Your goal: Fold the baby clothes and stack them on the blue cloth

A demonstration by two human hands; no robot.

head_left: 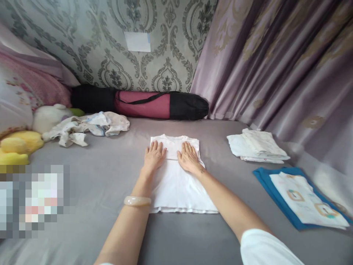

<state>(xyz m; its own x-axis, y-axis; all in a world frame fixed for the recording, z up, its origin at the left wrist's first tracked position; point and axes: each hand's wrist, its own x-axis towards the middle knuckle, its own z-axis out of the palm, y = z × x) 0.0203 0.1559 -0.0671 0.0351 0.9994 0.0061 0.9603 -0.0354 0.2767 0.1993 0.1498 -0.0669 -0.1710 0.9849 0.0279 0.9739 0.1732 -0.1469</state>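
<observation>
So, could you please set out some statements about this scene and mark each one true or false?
1. The left hand and right hand both lie on the white garment. True.
2. The pale bangle circles the right forearm. False: it circles the left forearm.
3. A printed white garment lies on blue cloth. True.
4. The black-and-maroon bag stands upright. False: it lies lengthwise along the patterned wall.
5. The yellow plush is at the right. False: it is at the left edge.

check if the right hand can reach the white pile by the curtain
Likely yes: the right hand lies flat on the shirt, gripping nothing, and only sheet shows between shirt and white pile.
</observation>
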